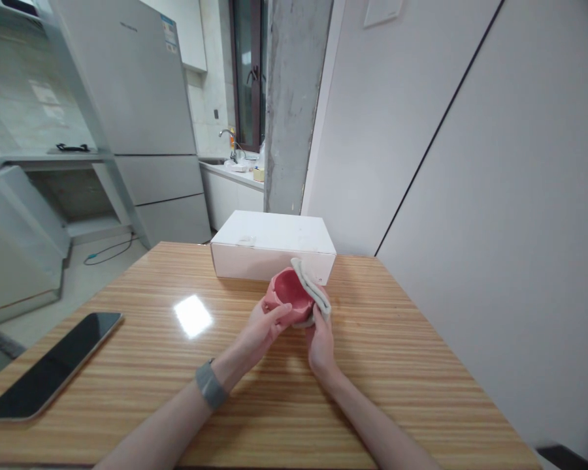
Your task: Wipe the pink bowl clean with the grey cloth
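Observation:
A pink bowl-like dish (290,292) with a faceted rim is held tilted above the table, its hollow facing me. My left hand (262,331) grips its left and near side, the thumb lying over the rim. A light grey cloth (310,287) is draped over the dish's right edge, and part of it shows beneath. My right hand (320,336) is closed on the cloth, pressing it against the right side of the dish. Some of the right fingers are hidden behind cloth and dish. A grey band circles my left wrist.
Just behind the dish, a closed white box (274,245) stands at the far edge of the wood-grain table (396,391). A black phone (53,365) lies at the left. A pale wall (460,215) borders the right side; a fridge (132,98) stands beyond, at left.

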{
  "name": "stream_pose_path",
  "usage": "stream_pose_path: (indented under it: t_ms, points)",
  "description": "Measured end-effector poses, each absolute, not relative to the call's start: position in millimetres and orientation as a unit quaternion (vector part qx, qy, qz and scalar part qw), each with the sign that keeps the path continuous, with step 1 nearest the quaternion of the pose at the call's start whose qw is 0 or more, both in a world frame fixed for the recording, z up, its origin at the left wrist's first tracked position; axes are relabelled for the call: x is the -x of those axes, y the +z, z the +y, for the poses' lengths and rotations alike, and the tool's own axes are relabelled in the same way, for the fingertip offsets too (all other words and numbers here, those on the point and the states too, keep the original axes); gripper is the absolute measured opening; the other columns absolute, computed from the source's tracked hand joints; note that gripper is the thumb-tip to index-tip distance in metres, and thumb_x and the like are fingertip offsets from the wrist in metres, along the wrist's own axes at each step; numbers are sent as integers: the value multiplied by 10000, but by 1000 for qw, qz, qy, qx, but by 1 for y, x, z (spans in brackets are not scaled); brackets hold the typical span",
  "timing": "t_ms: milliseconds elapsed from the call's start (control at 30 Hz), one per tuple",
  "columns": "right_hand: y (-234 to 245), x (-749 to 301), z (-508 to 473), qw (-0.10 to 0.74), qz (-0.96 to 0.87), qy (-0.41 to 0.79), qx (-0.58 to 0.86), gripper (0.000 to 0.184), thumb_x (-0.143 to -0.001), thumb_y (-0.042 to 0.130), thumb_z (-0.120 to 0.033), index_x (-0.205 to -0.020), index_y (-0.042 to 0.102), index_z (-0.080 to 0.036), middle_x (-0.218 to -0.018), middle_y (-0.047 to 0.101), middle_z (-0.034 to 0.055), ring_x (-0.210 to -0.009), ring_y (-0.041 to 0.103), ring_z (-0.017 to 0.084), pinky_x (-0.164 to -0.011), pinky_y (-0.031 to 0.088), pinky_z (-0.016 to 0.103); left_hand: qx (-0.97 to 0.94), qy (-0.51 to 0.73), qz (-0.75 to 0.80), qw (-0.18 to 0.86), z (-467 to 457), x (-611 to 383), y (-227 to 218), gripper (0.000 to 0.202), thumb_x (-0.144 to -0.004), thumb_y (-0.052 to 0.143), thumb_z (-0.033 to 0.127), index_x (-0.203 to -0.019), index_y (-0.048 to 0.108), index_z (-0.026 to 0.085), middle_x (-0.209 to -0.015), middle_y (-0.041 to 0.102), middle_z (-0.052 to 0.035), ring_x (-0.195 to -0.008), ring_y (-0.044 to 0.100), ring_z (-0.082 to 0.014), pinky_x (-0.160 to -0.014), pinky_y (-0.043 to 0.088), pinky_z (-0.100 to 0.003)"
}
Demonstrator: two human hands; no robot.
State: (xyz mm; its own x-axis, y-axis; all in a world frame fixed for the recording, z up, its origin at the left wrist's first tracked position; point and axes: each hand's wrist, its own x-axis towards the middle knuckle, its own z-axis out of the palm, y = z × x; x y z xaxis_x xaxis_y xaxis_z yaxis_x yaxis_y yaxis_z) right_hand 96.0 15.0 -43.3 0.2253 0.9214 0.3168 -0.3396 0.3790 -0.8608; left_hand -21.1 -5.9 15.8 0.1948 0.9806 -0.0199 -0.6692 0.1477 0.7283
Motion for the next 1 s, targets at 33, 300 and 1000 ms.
stream_pose_path:
  t_ms: [33, 300, 1000]
  points:
    - [-43, -96, 14, 709, -443, 435, 335, 404, -845, 530, -405, -1234, 538, -297, -1309, 554, -13, -1285, 419, 166, -1104, 278, 386, -305, 579, 250, 714, -6, 21, 16, 202, -683, 731, 144, -843, 609, 127, -1046, 694, -94, -985, 647, -197, -944, 459, -324]
    - [-27, -123, 39, 695, -356, 520, 347, 309, -808, 556, -438, -1035, 639, -245, -1125, 674, -9, -1171, 536, 196, -1048, 359, 393, -288, 439, 329, 785, 6, 43, 13, 326, -849, 499, 385, -960, 627, 107, -847, 719, -114, -723, 683, -184, -696, 533, -286]
    - [-32, -99, 15, 703, -457, 407, 363, 361, -841, 535, -385, -1180, 579, -269, -1311, 542, 7, -1241, 449, 176, -1100, 258, 375, -310, 533, 249, 747, 3, 30, 3, 349, -712, 672, 92, -1055, 606, 96, -1043, 689, -125, -961, 642, -202, -931, 470, -345]
